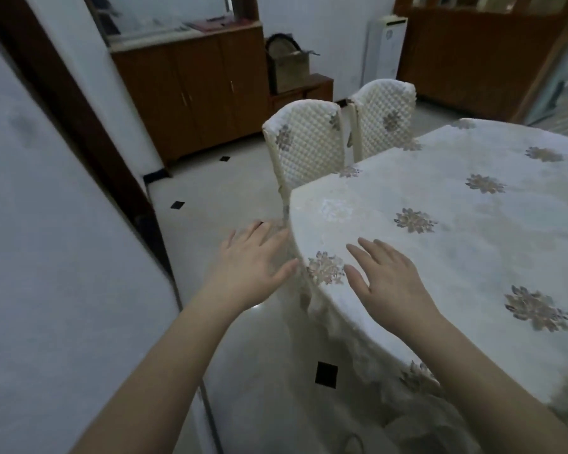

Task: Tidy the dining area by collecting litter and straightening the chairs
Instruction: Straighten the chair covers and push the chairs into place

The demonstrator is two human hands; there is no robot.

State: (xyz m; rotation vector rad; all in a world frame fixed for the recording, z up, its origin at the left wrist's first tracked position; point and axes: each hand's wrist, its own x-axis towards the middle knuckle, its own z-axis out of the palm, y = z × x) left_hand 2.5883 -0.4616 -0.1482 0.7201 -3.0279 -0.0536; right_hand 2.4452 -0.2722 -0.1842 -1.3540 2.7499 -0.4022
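Note:
A dining table [446,204] under a cream cloth with flower motifs fills the right side. Two chairs with quilted cream covers stand along its far left edge, the nearer chair [305,149] and the farther chair [382,119], both tucked close to the table. My left hand [250,267] hovers with fingers spread over the floor just left of the table's rounded end. My right hand [387,280] is stretched out flat above the cloth near that end. Neither hand holds anything. No litter shows on the tabletop.
A white wall [63,257] and dark door frame [79,126] close in on the left. A wooden cabinet [194,93] stands behind, with a bag on a low stand [292,70] and a white appliance [386,50]. The tiled floor [210,198] runs between wall and table.

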